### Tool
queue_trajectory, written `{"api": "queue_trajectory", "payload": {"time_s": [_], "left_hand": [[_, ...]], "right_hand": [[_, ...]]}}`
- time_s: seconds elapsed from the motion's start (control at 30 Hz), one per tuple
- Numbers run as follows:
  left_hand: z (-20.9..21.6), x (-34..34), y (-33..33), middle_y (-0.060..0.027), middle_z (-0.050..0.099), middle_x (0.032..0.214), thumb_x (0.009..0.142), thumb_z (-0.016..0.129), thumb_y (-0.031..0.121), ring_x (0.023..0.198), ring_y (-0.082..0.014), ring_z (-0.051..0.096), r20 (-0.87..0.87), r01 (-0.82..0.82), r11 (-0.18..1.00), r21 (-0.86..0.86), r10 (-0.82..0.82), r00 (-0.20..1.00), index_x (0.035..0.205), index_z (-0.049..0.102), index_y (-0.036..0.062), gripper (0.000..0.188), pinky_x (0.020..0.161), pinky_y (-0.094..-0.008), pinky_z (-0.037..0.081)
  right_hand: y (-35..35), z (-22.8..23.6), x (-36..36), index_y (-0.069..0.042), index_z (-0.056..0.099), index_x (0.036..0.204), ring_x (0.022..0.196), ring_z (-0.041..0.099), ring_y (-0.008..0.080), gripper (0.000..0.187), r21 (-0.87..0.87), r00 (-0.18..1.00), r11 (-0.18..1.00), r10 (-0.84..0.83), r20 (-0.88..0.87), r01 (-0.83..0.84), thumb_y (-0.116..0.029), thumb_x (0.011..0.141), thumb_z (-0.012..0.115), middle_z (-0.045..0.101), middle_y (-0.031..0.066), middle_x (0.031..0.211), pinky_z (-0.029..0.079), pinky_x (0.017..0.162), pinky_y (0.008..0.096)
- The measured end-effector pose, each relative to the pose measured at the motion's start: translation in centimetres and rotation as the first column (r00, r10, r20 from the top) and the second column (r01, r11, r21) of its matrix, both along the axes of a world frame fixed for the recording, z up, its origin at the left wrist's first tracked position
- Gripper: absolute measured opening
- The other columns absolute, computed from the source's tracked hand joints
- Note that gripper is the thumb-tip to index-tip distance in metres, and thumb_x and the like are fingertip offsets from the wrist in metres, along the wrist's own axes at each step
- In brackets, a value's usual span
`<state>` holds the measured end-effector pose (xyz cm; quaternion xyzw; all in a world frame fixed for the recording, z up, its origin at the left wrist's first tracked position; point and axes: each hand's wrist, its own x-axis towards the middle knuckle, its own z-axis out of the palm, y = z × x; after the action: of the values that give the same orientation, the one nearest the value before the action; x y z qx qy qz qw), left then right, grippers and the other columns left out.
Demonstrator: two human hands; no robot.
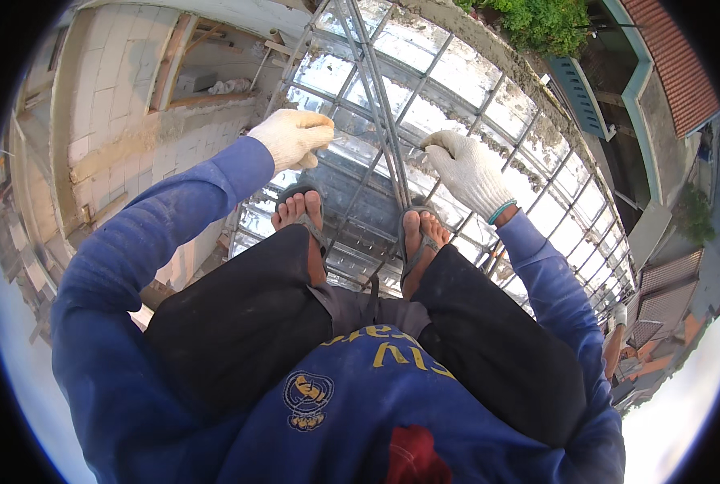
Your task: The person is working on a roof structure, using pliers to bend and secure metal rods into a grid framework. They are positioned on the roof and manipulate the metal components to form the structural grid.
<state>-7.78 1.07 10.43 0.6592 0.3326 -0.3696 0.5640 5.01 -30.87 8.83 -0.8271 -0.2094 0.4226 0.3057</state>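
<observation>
My left hand [293, 139], in an off-white knit glove, is held over the left side of a steel rebar grid [437, 68]. Its fingers are closed together; whatever may be between them is too small to make out. My right hand [466, 171], gloved alike with a teal cuff edge, hovers right of the loose rebar rods [386, 133]. Thumb and fingers are curled into a pinch, and any thin thing in them cannot be told. Those long rods run between my hands down towards my right foot. Both hands appear apart from the bars.
My sandalled feet [299, 211] stand on the grid, above shiny metal sheeting [408, 42]. A block wall [114, 77] with a window opening drops away at left. Beyond the curved concrete edge [550, 121] at right lie lower roofs [675, 56] and a tree [542, 24]. Another person's gloved hand [620, 315] shows at far right.
</observation>
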Motion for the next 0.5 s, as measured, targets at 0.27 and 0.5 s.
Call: {"api": "queue_trajectory", "payload": {"time_s": [0.27, 0.5], "left_hand": [[-6.0, -1.6, -6.8, -0.0146, 0.078, 0.125, 0.107, 0.070, 0.031, 0.092, -0.0226, 0.079, -0.055, -0.259, 0.957, -0.130, 0.253, 0.966, 0.151, 0.069, 0.0006, 0.053, 0.082, -0.0341, 0.064], [-8.8, -1.9, -7.2, -0.0155, 0.080, 0.111, 0.105, 0.067, 0.024, 0.082, -0.0221, 0.078, 0.042, -0.207, 0.961, -0.182, 0.218, 0.975, 0.149, 0.071, -0.0009, 0.050, 0.075, -0.0343, 0.063]], "right_hand": [[0.9, -1.3, -1.0, 0.000, 0.078, 0.125, 0.093, 0.080, 0.0310, 0.038, -0.012, 0.997, 0.999, 0.048, 0.058, -0.047, -0.028, 0.109, 0.060, 0.081, 0.0207, 0.100, 0.060, 0.087, 0.0438], [2.4, 0.9, -1.0, -0.012, 0.080, 0.119, 0.097, 0.080, 0.0412, 0.031, -0.250, 0.871, 0.897, 0.423, 0.251, -0.364, -0.033, 0.108, 0.061, 0.082, 0.0193, 0.103, 0.062, 0.087, 0.0521]]}}
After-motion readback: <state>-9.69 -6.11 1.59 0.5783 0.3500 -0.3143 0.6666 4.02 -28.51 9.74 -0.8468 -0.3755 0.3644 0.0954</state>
